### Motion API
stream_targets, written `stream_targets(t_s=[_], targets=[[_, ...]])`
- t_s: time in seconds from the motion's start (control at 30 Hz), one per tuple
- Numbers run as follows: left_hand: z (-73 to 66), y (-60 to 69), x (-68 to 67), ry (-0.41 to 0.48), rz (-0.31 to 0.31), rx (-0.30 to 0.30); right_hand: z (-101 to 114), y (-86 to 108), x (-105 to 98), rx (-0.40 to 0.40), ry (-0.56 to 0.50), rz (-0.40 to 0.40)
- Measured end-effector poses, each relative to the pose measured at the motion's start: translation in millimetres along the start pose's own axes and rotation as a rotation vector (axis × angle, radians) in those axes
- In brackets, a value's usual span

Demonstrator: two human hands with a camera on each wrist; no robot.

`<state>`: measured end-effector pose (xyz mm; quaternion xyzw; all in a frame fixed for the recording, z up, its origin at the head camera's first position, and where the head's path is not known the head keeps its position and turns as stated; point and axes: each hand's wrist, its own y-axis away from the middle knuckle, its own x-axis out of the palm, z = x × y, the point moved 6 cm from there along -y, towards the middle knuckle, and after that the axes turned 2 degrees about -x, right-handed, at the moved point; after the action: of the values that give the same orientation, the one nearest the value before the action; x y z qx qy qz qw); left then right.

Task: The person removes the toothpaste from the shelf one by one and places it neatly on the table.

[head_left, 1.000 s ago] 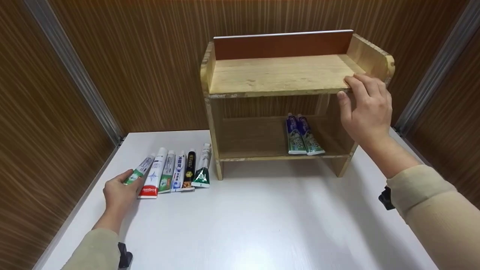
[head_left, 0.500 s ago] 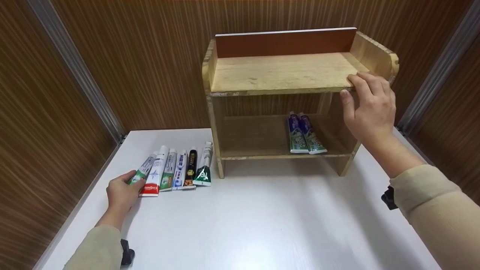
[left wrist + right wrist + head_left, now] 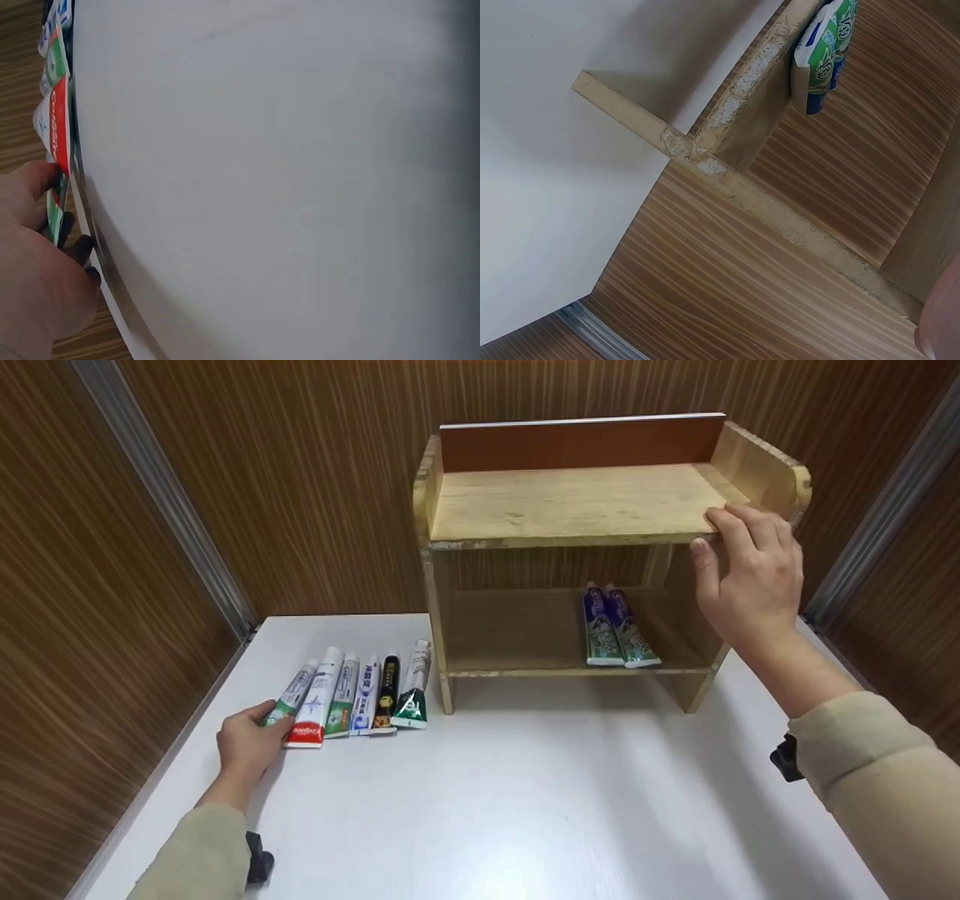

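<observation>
In the head view, several toothpaste tubes lie side by side on the white table (image 3: 480,810), left of a small wooden shelf (image 3: 577,502). My left hand (image 3: 251,739) pinches the green-and-white toothpaste tube (image 3: 296,690) at the row's left end. In the left wrist view its lower end (image 3: 54,217) shows between thumb and fingers. Beside it lies a white tube with a red end (image 3: 315,701). My right hand (image 3: 757,574) grips the upper board's front edge near the right side, fingers on top and thumb in front. Only a sliver of that hand (image 3: 943,319) appears in the right wrist view.
Two purple-and-green toothpaste tubes (image 3: 602,630) lie on the right part of the lower shelf board (image 3: 510,637). The row continues with a black tube (image 3: 386,690) and a green-ended tube (image 3: 414,686) near the shelf's left leg. Wood-grain walls (image 3: 330,495) enclose the table.
The head view has shifted slightly, so everything sits a little farther right and higher. Both hands keep their places on the tube and the shelf.
</observation>
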<state>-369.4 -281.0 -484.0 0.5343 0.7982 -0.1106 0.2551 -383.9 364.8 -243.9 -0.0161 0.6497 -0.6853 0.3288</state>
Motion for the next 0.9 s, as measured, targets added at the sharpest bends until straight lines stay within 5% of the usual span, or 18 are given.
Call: stream_targets(t_s=[0.9], targets=[[1.9, 2.6, 1.5, 0.002, 0.034, -0.018, -0.3, 0.6, 0.3, -0.010, 0.015, 0.024]])
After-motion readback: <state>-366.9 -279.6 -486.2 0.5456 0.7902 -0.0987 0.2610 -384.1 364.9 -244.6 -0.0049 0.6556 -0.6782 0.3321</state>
